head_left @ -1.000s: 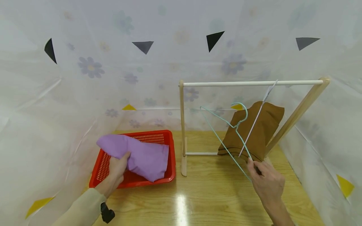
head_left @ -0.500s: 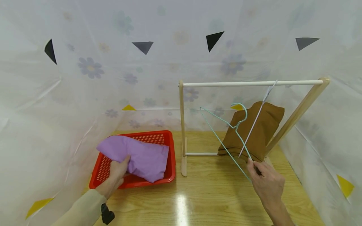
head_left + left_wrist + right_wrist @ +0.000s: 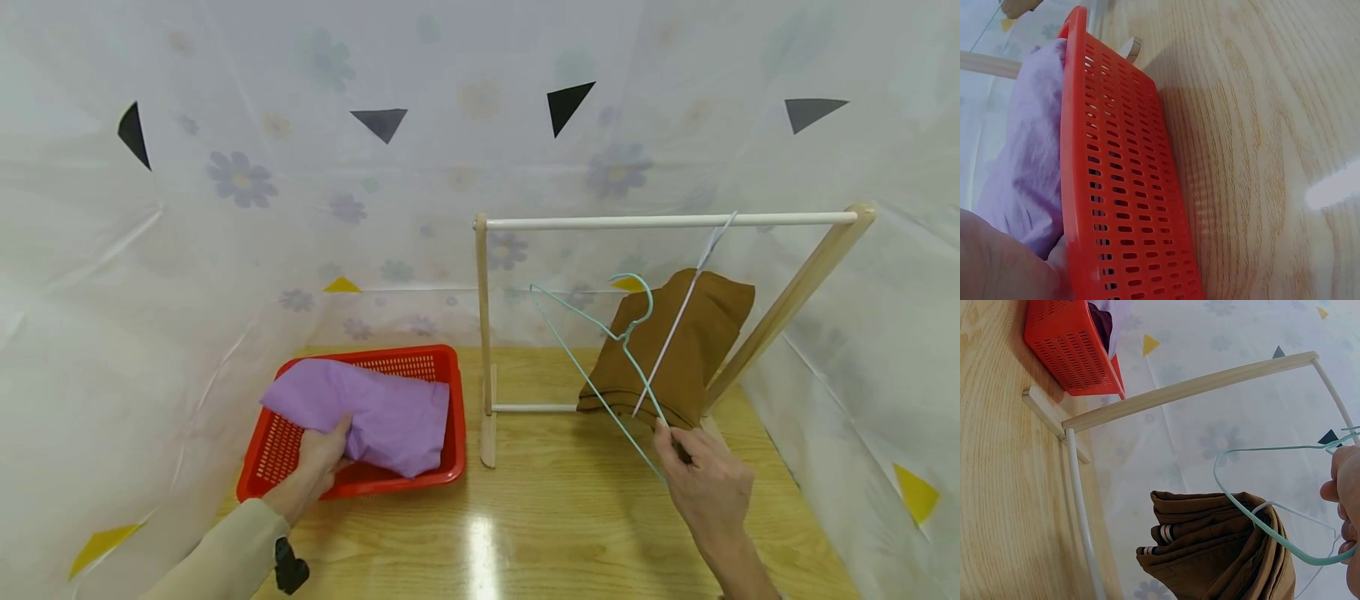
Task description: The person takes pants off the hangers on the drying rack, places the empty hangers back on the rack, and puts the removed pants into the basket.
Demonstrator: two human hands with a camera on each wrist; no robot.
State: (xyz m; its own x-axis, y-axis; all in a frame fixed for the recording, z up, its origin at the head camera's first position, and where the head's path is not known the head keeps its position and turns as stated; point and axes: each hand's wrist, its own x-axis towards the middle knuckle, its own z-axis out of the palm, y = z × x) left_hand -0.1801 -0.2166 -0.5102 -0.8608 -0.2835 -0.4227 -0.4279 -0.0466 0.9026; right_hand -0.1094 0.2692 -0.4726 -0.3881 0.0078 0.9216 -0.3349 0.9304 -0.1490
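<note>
A folded purple cloth (image 3: 375, 412) lies across the red plastic basket (image 3: 447, 367) in the head view. My left hand (image 3: 318, 458) pinches its near edge, thumb on top and fingers hidden underneath. In the left wrist view this cloth (image 3: 1032, 150) bulges over the basket's rim. My right hand (image 3: 708, 479) holds a mint-green hanger (image 3: 588, 383) by one lower corner, its hook pointing up, in front of the rack. Behind it, a folded brown garment (image 3: 693, 333) hangs over a pale lilac hanger (image 3: 678, 321) hooked on the rack's rail (image 3: 600, 223).
The wooden rack's left post (image 3: 484, 317) rises just right of the basket; its right leg (image 3: 795, 304) slants beyond the brown garment. Dark maroon cloth (image 3: 1102, 326) shows inside the basket in the right wrist view. Flowered sheeting (image 3: 450, 175) encloses the wooden table (image 3: 555, 517).
My left hand has shifted slightly right, and the purple cloth has moved a little with it. The right hand and the mint-green hanger have stayed almost still.
</note>
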